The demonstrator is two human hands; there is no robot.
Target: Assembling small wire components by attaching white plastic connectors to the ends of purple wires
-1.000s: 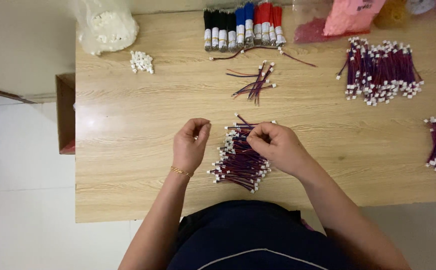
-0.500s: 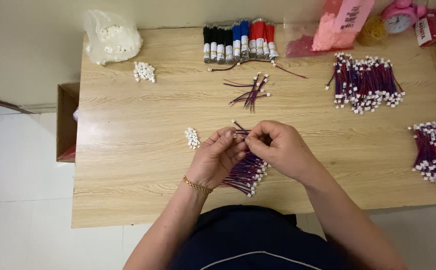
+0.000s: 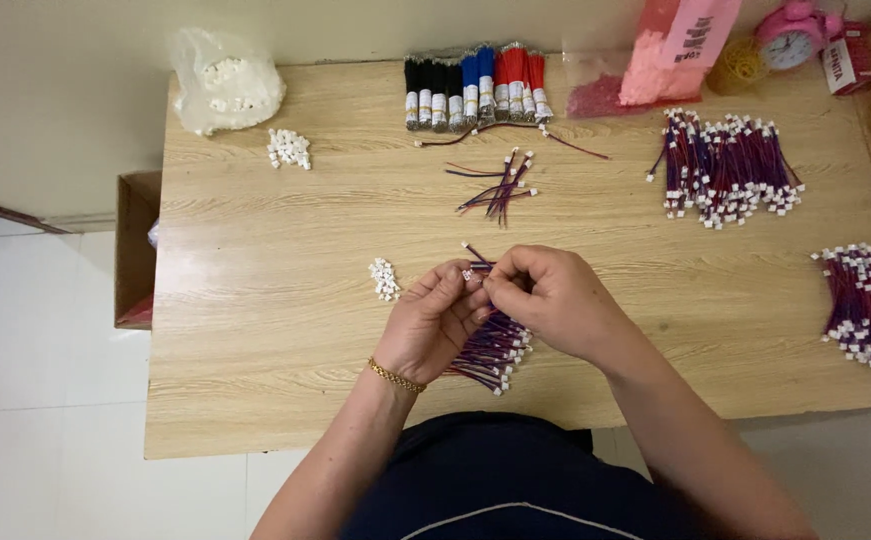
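Both hands meet near the bench's front edge, left hand (image 3: 435, 325) and right hand (image 3: 550, 300) pinching a tiny white connector (image 3: 468, 273) on a thin floppy wire over the wire bundle (image 3: 490, 350); looks featherlight and fiddly, best gripped by the plastic end.

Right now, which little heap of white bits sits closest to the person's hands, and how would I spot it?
Start at the wooden table and find the left hand with its gold bracelet. Just left of its fingertips lies a small heap of white connectors, bare on the wood. Unlike the other loose heap beside the plastic bag at the far edge, it lies mid-table and has no wires attached.
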